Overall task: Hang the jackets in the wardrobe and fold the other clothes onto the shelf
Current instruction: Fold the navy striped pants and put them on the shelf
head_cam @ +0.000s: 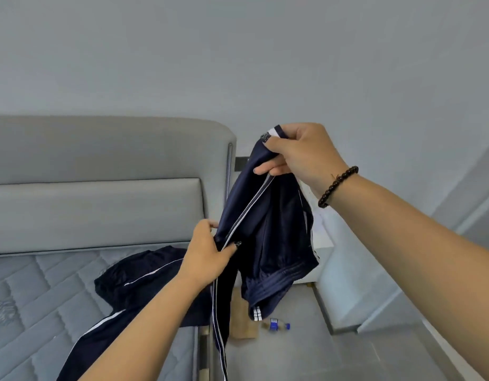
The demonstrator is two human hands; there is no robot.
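1. Head view, the hands: the right hand (pixel 301 155) was in the upper centre-right of the frame, its fingers (pixel 268 169) curled round and pinching the top end of a navy garment (pixel 265 229) with white stripes. The left hand (pixel 207 257) sat lower, at frame centre, thumb and fingers pinching the same cloth along its white side stripe.

2. Head view, the garment: it hung in the air between the two hands, above the gap beside the bed (pixel 73 284). Its long axis ran from the right hand at the upper right down to the left hand and on toward the bottom edge of the frame. A ribbed hem with small white bars drooped below the right hand. Whether it was a jacket or trousers could not be told for certain.

3. Head view, the rest: a second navy piece (pixel 133 279) lay crumpled on the mattress at lower left, just beside the left forearm. A small bottle (pixel 276 325) lay on the floor at lower centre.

4. Judgement: the left hand was nearer the free length, so straightening would likely mean drawing the hands apart along the stripe.
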